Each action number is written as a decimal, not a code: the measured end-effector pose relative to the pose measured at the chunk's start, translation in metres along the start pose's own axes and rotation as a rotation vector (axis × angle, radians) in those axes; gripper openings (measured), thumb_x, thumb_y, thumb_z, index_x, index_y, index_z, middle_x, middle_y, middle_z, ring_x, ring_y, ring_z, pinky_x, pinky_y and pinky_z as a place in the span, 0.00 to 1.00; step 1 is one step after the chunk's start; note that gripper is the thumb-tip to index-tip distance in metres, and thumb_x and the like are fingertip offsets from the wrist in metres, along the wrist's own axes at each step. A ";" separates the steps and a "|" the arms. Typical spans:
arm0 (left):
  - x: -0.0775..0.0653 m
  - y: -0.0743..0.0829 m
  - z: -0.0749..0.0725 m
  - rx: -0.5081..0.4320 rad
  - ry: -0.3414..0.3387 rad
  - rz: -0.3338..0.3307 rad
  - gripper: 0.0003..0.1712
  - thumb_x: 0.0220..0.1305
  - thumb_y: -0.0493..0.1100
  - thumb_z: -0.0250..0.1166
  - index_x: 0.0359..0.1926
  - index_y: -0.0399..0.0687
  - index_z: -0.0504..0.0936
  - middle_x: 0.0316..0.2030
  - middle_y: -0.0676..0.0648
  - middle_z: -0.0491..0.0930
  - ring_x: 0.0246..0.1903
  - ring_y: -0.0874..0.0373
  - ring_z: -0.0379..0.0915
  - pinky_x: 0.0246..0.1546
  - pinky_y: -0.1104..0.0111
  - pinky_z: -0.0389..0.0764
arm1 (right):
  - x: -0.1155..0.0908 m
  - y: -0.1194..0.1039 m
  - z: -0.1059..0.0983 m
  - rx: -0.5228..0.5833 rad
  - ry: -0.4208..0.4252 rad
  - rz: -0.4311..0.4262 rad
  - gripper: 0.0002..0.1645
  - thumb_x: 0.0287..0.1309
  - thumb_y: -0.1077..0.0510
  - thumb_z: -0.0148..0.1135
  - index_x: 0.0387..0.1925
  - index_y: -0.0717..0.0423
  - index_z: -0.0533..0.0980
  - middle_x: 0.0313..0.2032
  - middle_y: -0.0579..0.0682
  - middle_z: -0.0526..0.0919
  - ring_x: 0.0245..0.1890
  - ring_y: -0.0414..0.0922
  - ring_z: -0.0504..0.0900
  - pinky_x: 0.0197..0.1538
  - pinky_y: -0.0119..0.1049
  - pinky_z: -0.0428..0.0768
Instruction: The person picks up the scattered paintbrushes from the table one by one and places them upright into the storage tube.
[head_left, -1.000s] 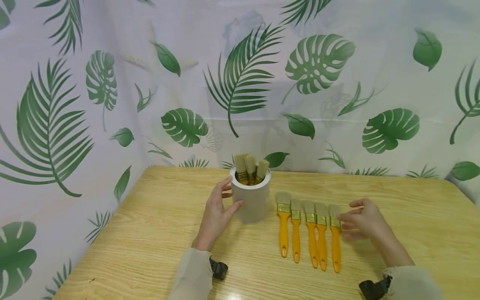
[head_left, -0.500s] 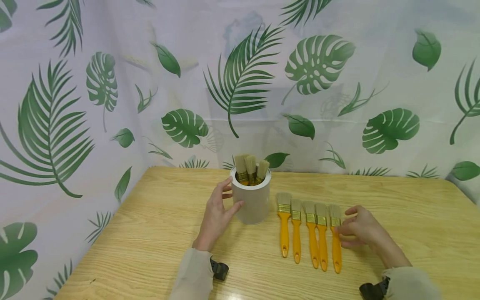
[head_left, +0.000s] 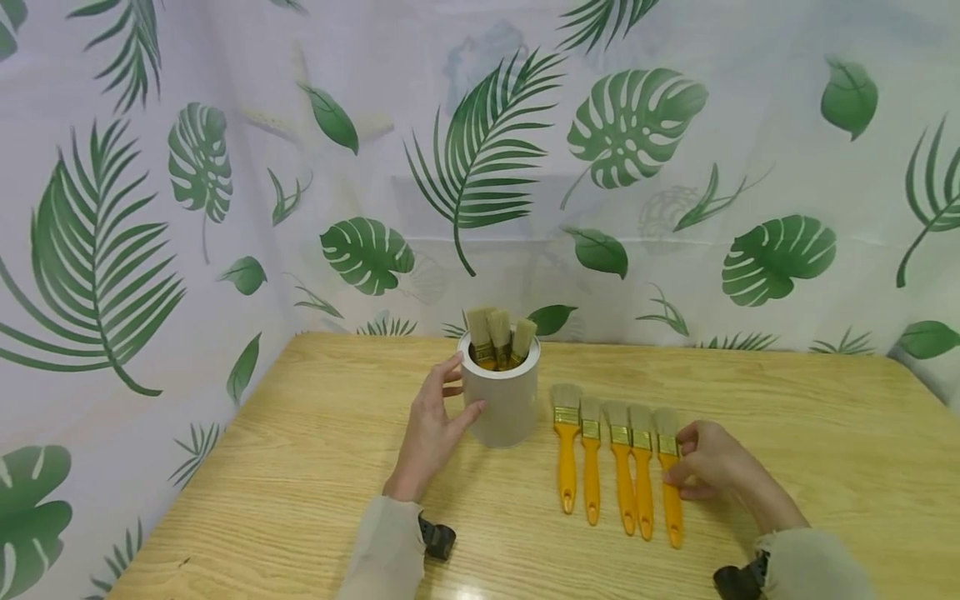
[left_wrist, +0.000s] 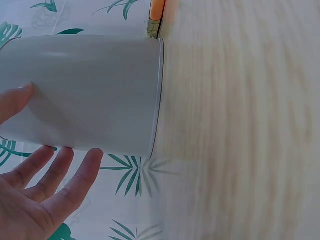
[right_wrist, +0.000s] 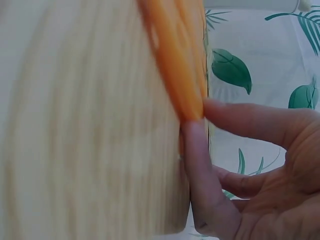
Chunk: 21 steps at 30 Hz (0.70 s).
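Note:
In the head view my left hand (head_left: 431, 429) holds the side of a white can (head_left: 500, 408), its thumb on the near wall and fingers round the left side. The left wrist view shows the thumb (left_wrist: 15, 102) and fingertips against the can's smooth wall. Several bristle-up paintbrushes (head_left: 501, 333) stand inside the can. To its right, several paintbrushes with orange handles lie in a row, bristles away from me. At the rightmost paintbrush (head_left: 670, 479), my right hand (head_left: 712, 467) pinches the handle; the right wrist view has thumb and finger meeting the orange handle (right_wrist: 177, 65).
Other orange-handled paintbrushes (head_left: 630, 471) lie close together on the wooden table (head_left: 300, 467), between the can and my right hand. A white cloth with green leaves (head_left: 637, 275) hangs behind the table and along its left side.
My right hand has moved slightly toward me and left, from beside the rightmost paintbrush's bristles to its handle, and its fingers have closed in. The left hand and can have stayed put.

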<state>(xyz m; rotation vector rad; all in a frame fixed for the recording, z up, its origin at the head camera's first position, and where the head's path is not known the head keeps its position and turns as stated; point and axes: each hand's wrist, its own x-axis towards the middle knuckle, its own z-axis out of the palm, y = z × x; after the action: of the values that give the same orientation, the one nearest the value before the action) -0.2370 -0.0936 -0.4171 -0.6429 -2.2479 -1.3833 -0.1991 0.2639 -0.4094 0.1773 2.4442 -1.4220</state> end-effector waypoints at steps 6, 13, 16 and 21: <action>-0.001 -0.001 0.000 0.000 -0.002 -0.007 0.37 0.62 0.28 0.71 0.68 0.37 0.64 0.57 0.33 0.73 0.54 0.37 0.76 0.53 0.46 0.81 | 0.000 0.000 0.001 -0.024 0.013 -0.034 0.44 0.48 0.76 0.68 0.61 0.81 0.54 0.48 0.70 0.63 0.35 0.50 0.75 0.33 0.41 0.87; -0.002 -0.002 0.000 -0.002 -0.002 -0.009 0.37 0.62 0.28 0.71 0.68 0.37 0.64 0.57 0.33 0.73 0.55 0.37 0.75 0.54 0.46 0.81 | 0.000 0.000 0.001 -0.056 0.064 -0.043 0.43 0.49 0.75 0.68 0.63 0.76 0.55 0.42 0.66 0.69 0.31 0.50 0.77 0.31 0.43 0.85; -0.001 -0.002 0.000 -0.005 -0.002 -0.012 0.37 0.62 0.28 0.71 0.69 0.37 0.64 0.58 0.33 0.73 0.55 0.38 0.75 0.54 0.46 0.81 | 0.000 0.001 -0.001 -0.050 0.072 -0.056 0.42 0.50 0.75 0.68 0.62 0.75 0.56 0.40 0.64 0.71 0.30 0.49 0.78 0.30 0.42 0.85; -0.001 -0.002 0.000 -0.005 -0.002 -0.006 0.37 0.61 0.28 0.71 0.69 0.37 0.64 0.58 0.33 0.73 0.55 0.38 0.74 0.54 0.47 0.81 | -0.001 0.003 -0.005 0.014 0.069 -0.082 0.41 0.52 0.76 0.66 0.63 0.76 0.55 0.38 0.62 0.71 0.26 0.48 0.78 0.27 0.41 0.86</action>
<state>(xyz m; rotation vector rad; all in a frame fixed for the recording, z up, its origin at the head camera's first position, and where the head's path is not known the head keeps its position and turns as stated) -0.2377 -0.0944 -0.4194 -0.6397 -2.2498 -1.3927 -0.1988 0.2699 -0.4096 0.1328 2.5247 -1.4905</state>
